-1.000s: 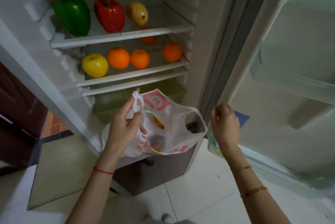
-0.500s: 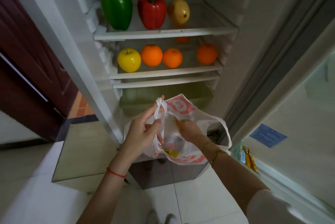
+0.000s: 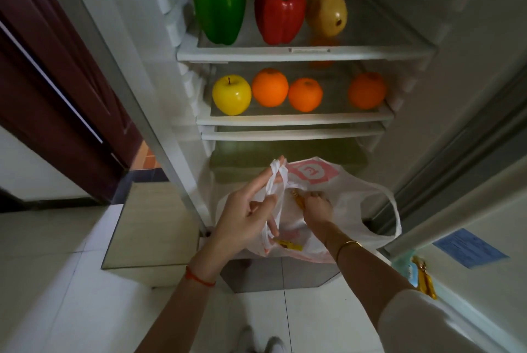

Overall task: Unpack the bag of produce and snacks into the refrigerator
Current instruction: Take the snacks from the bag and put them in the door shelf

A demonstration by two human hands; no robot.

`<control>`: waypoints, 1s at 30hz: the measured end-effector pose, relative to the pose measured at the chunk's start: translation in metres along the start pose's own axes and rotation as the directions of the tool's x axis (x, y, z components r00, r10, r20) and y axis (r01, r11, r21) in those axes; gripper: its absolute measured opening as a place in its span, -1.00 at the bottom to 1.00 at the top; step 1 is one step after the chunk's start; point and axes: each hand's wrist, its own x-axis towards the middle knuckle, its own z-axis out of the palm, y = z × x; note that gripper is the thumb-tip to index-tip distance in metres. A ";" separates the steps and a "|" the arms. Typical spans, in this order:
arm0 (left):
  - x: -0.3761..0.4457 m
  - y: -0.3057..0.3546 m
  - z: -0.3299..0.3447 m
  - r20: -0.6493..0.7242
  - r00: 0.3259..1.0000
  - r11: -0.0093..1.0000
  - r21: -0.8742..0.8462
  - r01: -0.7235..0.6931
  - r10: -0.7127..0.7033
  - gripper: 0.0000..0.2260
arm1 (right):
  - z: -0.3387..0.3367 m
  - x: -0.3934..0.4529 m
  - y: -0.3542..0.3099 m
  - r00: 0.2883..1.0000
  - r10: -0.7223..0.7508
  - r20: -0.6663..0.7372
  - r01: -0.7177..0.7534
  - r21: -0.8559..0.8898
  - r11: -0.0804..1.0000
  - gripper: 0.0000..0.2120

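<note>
Inside the bag [image 3: 350, 204], right-hand fingers [image 3: 313, 199] pinch a snack [image 3: 298, 199].

The left hand [image 3: 245, 212] pinched one handle of the white plastic bag [image 3: 350, 204] and held it up before the open refrigerator [image 3: 299, 53], while the right hand [image 3: 318, 208] reached inside, closed on a yellow snack packet [image 3: 298, 198]. Above, the shelves carried produce — a green pepper [image 3: 219, 5], a red pepper [image 3: 279, 11], a yellow apple [image 3: 231, 95] and oranges [image 3: 270, 87].

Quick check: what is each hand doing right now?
Left hand: closed on the handle of the plastic bag, holding it up.
Right hand: inside the bag, closed on an orange snack packet.
</note>
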 end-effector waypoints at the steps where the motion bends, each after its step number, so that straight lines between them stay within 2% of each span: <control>1: 0.000 -0.001 0.001 0.001 1.000 1.000 -0.002 -0.005 0.005 -0.45 | 0.001 0.001 0.000 1.000 -0.002 -0.012 0.002 0.010 1.000 -0.64; 6: 0.001 -0.003 0.001 0.014 1.000 1.000 -0.008 -0.012 0.012 -0.45 | 0.002 0.001 0.001 1.000 -0.004 0.025 0.002 0.087 0.996 -0.63; 9: 0.000 -0.003 0.000 0.027 1.000 1.000 0.006 -0.003 0.003 -0.44 | -0.006 -0.007 -0.004 0.985 -0.161 0.055 0.154 0.111 0.982 -0.58; 12: -0.001 -0.002 0.000 0.024 1.000 1.000 -0.008 0.003 -0.003 -0.46 | -0.012 -0.024 -0.012 0.932 -0.342 0.117 0.328 0.124 0.936 -0.75; 14: -0.002 0.000 0.001 0.016 1.000 1.000 -0.008 0.011 -0.011 -0.47 | -0.007 -0.032 -0.015 0.908 -0.384 0.168 0.358 0.164 0.919 -0.70; 16: -0.004 0.001 0.003 0.007 1.000 1.000 -0.009 0.018 -0.018 -0.47 | 0.007 -0.038 -0.015 0.895 -0.404 0.191 0.373 0.180 0.910 -0.66; 21: -0.008 -0.001 0.004 -0.012 1.000 1.000 0.019 0.014 -0.014 -0.47 | 0.035 -0.043 -0.011 0.896 -0.395 0.202 0.357 0.201 0.912 -0.73; 25: -0.010 -0.001 0.004 -0.021 0.999 1.000 0.016 0.026 -0.026 -0.48 | 0.048 -0.042 -0.012 0.905 -0.396 0.155 0.368 0.179 0.912 -0.58; 28: -0.009 0.001 0.004 -0.025 0.999 1.000 -0.009 0.026 -0.026 -0.46 | 0.070 -0.039 -0.013 0.914 -0.383 0.135 0.380 0.051 0.924 -0.57; 30: -0.009 0.000 0.005 -0.024 0.999 1.000 -0.007 0.028 -0.028 -0.46 | 0.087 -0.036 -0.015 0.917 -0.334 0.217 0.353 -0.056 0.934 -0.60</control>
